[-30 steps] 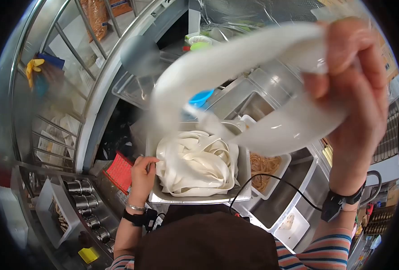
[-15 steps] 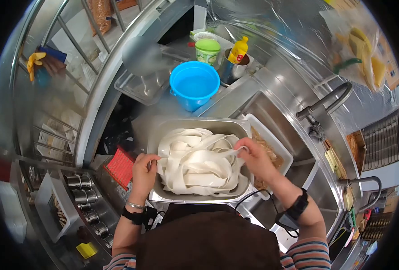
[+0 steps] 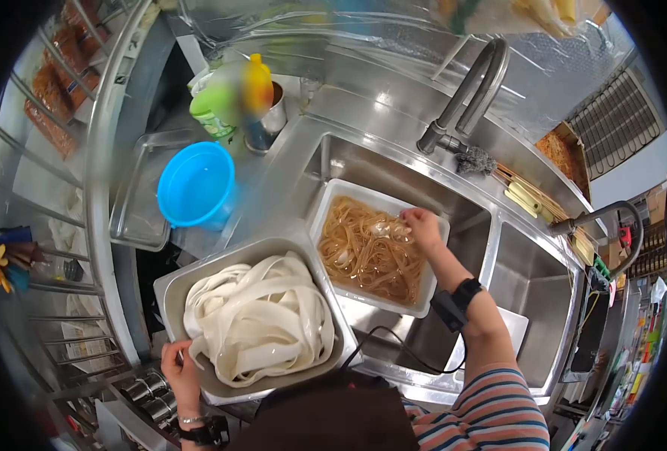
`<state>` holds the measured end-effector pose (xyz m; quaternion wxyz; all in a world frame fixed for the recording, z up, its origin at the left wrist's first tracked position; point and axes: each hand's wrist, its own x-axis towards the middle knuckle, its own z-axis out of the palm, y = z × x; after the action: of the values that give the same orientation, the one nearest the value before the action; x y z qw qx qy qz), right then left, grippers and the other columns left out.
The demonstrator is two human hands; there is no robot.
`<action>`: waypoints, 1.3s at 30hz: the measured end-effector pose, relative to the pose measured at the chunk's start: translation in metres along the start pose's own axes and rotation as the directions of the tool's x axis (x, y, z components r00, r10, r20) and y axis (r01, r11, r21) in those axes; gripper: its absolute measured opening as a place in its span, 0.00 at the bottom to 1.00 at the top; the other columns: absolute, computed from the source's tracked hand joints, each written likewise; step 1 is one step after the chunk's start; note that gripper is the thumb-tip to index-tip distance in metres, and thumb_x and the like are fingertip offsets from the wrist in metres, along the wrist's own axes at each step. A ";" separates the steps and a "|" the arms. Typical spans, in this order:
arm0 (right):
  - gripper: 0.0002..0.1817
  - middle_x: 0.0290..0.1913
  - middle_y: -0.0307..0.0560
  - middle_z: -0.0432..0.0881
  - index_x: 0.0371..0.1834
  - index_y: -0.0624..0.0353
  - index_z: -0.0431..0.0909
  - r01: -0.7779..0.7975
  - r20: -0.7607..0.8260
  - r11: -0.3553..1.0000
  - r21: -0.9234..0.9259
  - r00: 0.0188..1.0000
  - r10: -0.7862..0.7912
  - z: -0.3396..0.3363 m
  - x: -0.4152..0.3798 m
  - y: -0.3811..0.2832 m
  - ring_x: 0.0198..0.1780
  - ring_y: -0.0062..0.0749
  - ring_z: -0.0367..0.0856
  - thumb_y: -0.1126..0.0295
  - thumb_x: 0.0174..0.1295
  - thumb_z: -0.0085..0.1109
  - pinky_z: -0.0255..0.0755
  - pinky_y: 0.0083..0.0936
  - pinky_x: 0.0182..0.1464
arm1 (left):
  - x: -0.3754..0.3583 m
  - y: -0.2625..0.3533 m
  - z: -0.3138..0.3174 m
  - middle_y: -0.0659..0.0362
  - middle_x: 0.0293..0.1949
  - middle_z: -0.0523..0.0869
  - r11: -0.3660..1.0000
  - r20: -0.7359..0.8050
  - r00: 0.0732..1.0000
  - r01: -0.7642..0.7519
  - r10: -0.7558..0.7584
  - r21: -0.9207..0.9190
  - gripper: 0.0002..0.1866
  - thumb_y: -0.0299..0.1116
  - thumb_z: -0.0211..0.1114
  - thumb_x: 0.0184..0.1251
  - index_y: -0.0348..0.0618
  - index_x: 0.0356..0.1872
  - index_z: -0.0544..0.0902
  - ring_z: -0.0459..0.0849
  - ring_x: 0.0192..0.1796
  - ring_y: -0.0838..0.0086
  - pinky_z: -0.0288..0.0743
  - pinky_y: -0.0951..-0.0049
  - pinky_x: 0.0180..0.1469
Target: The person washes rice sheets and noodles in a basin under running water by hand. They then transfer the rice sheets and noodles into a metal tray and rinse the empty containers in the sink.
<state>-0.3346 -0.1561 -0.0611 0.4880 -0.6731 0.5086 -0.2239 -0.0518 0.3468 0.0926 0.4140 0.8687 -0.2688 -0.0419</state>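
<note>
A deep metal pan [image 3: 169, 295] full of wide white noodles [image 3: 262, 319] stands at the lower left, turned at an angle. My left hand [image 3: 181, 370] is at its left rim, fingers curled and closed on the end of one white strip. To the right, a white plastic tray [image 3: 426, 295] holds thin brownish noodles [image 3: 367, 255] in liquid. Over that tray's far right side is my right hand [image 3: 422, 228], its fingertips pinched together near the liquid's surface. Whatever is between those fingertips is hidden.
The tray rests over a double steel sink [image 3: 454, 225] with a tall faucet [image 3: 465, 98] behind. A blue bucket [image 3: 197, 188], a clear plastic container [image 3: 142, 214] and a metal pot [image 3: 269, 124] stand at the back left. A second faucet [image 3: 612, 225] rises at right.
My view has turned right. My right hand has left the white noodles and moved over to the tray of brown noodles. My left hand has stayed by the pan's left rim.
</note>
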 end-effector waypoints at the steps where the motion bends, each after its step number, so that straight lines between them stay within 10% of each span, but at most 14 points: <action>1: 0.10 0.34 0.35 0.85 0.40 0.57 0.84 -0.016 0.004 0.998 -0.063 1.000 0.016 0.012 0.010 0.034 0.33 0.21 0.80 0.67 0.67 0.54 0.73 0.24 0.34 | -0.001 0.001 -0.001 0.63 0.27 0.70 0.999 0.010 0.999 0.030 -0.030 0.012 0.07 0.15 0.59 0.60 0.38 0.32 0.81 0.65 0.28 0.79 0.57 0.78 0.30; 6: 0.12 0.39 0.60 0.83 0.45 0.57 0.83 0.021 0.081 0.882 -0.470 0.997 0.019 0.058 0.029 0.089 0.42 0.46 0.84 0.68 0.61 0.56 0.76 0.35 0.46 | -0.004 0.006 0.001 0.63 0.28 0.71 0.988 0.002 0.994 0.106 -0.107 0.116 0.06 0.15 0.58 0.60 0.37 0.30 0.78 0.67 0.29 0.78 0.59 0.78 0.32; 10: 0.15 0.43 0.60 0.83 0.49 0.56 0.81 0.165 0.115 0.778 -0.606 0.986 -0.120 0.093 0.042 0.110 0.48 0.47 0.83 0.69 0.60 0.56 0.76 0.37 0.51 | -0.002 0.006 -0.004 0.61 0.30 0.73 0.985 0.024 0.988 0.150 -0.152 0.086 0.06 0.14 0.57 0.62 0.37 0.31 0.78 0.71 0.32 0.76 0.65 0.80 0.36; 12: 0.18 0.47 0.58 0.83 0.53 0.55 0.80 -0.030 0.059 0.631 -0.775 0.991 0.120 0.104 0.045 0.102 0.52 0.46 0.82 0.68 0.58 0.56 0.75 0.40 0.54 | -0.004 0.004 -0.001 0.62 0.31 0.73 0.986 0.007 0.989 0.149 -0.150 0.077 0.06 0.14 0.57 0.62 0.37 0.31 0.78 0.71 0.32 0.77 0.64 0.80 0.36; 19: 0.13 0.46 0.51 0.85 0.44 0.55 0.84 0.029 0.227 0.480 -0.877 0.905 0.359 0.080 0.032 0.071 0.49 0.47 0.84 0.64 0.62 0.55 0.78 0.40 0.50 | -0.005 0.006 -0.003 0.64 0.31 0.71 0.976 0.007 0.979 0.202 -0.203 0.086 0.06 0.15 0.58 0.63 0.38 0.32 0.79 0.69 0.31 0.80 0.62 0.81 0.34; 25: 0.22 0.45 0.52 0.86 0.45 0.61 0.83 -0.065 0.309 0.821 -0.567 0.907 0.285 0.010 -0.015 0.023 0.45 0.47 0.84 0.55 0.53 0.66 0.78 0.37 0.47 | -0.006 -0.001 -0.003 0.65 0.28 0.71 0.983 0.000 0.987 0.159 -0.159 0.094 0.06 0.15 0.59 0.62 0.38 0.32 0.79 0.66 0.30 0.80 0.59 0.80 0.32; 27: 0.29 0.44 0.53 0.85 0.52 0.59 0.80 -0.230 0.427 0.973 0.029 0.883 0.196 -0.005 -0.031 0.019 0.46 0.46 0.84 0.53 0.49 0.68 0.77 0.34 0.48 | -0.007 -0.004 -0.003 0.64 0.28 0.71 0.979 0.004 0.982 0.190 -0.191 0.070 0.06 0.15 0.59 0.62 0.38 0.32 0.79 0.66 0.30 0.79 0.59 0.79 0.33; 28: 0.29 0.44 0.53 0.85 0.52 0.59 0.80 -0.230 0.423 0.973 0.026 0.885 0.198 -0.012 -0.038 0.020 0.46 0.46 0.84 0.53 0.49 0.68 0.77 0.34 0.48 | -0.006 -0.005 -0.002 0.64 0.28 0.71 0.987 0.002 0.990 0.144 -0.144 0.066 0.06 0.16 0.59 0.62 0.38 0.32 0.79 0.66 0.30 0.79 0.59 0.79 0.33; 30: 0.38 0.43 0.56 0.84 0.62 0.51 0.73 0.155 0.499 0.907 -0.392 0.864 0.068 -0.025 -0.047 0.022 0.43 0.48 0.84 0.51 0.46 0.70 0.76 0.38 0.49 | -0.005 -0.007 -0.002 0.64 0.28 0.71 0.992 -0.004 0.995 0.104 -0.104 0.075 0.05 0.16 0.59 0.62 0.39 0.32 0.79 0.66 0.30 0.79 0.59 0.79 0.33; 33: 0.37 0.47 0.58 0.83 0.61 0.49 0.75 0.217 0.473 0.541 -0.812 0.788 0.394 -0.019 -0.068 0.029 0.47 0.51 0.83 0.52 0.44 0.72 0.75 0.39 0.51 | -0.004 -0.002 -0.001 0.64 0.28 0.71 0.991 0.011 0.992 0.129 -0.129 0.021 0.05 0.16 0.59 0.62 0.39 0.32 0.80 0.66 0.30 0.80 0.59 0.79 0.33; 35: 0.31 0.52 0.60 0.80 0.56 0.48 0.80 0.127 0.418 0.532 -0.837 0.776 0.472 -0.015 -0.080 0.044 0.52 0.55 0.79 0.52 0.45 0.72 0.74 0.39 0.54 | -0.004 -0.001 0.001 0.65 0.28 0.71 0.996 -0.001 0.996 0.091 -0.091 -0.005 0.05 0.16 0.59 0.63 0.39 0.32 0.80 0.65 0.29 0.80 0.58 0.79 0.32; 39: 0.20 0.48 0.58 0.82 0.46 0.54 0.85 0.262 0.306 0.558 -0.787 0.952 -0.015 -0.025 -0.103 0.027 0.48 0.50 0.81 0.56 0.52 0.69 0.75 0.36 0.54 | -0.003 0.000 -0.001 0.65 0.28 0.70 0.994 0.017 0.994 0.111 -0.111 -0.020 0.05 0.17 0.59 0.63 0.39 0.33 0.81 0.64 0.28 0.81 0.57 0.80 0.31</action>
<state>-0.4064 -0.0736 -0.0538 0.1641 -0.8836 0.4290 0.0913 -0.0537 0.3489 0.0925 0.4178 0.8776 -0.2230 -0.0743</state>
